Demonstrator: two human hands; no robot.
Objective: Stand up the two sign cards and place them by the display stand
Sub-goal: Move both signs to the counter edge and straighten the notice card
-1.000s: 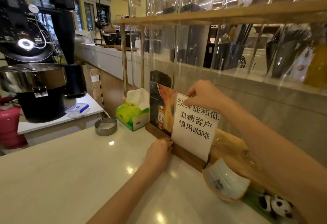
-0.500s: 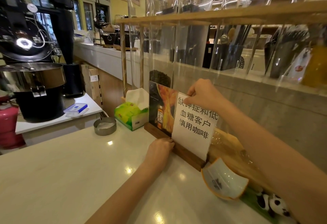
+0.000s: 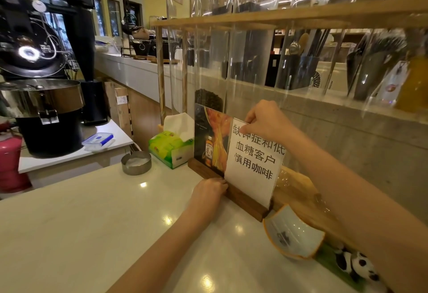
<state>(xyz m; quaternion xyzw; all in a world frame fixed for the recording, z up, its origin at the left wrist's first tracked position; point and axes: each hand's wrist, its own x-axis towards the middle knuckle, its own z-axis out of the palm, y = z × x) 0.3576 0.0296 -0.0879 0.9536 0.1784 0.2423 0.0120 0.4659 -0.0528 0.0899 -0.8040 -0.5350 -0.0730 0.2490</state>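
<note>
- Counter: pale and glossy, it carries everything below; the wooden base serves as the landmark for this legend.
- Dish: white with an orange rim, just right of the wooden base's near end, beside a panda figurine.
- Left hand: fingers curled together and pressed against the front edge of the wooden base, apparently to keep it from sliding while the card above is adjusted.
- White sign card: upright in the base's right half, printed with black characters, leaning very slightly.
- Right hand: thumb and forefinger pinch the white card's top left corner, probably to square it in its slot.
- Picture card: dark, showing a bottle, upright in the base's left half, partly overlapped by the white card. Both cards already stand, so the task looks close to done.
- Tissue box and metal ring: left of the base, near it, not touching.
- Display stand: wooden frame with clear tubes rising directly behind the base; the cards sit at its foot, where customers would read them.
- Roaster: black and steel, far to the left of the base.
</note>
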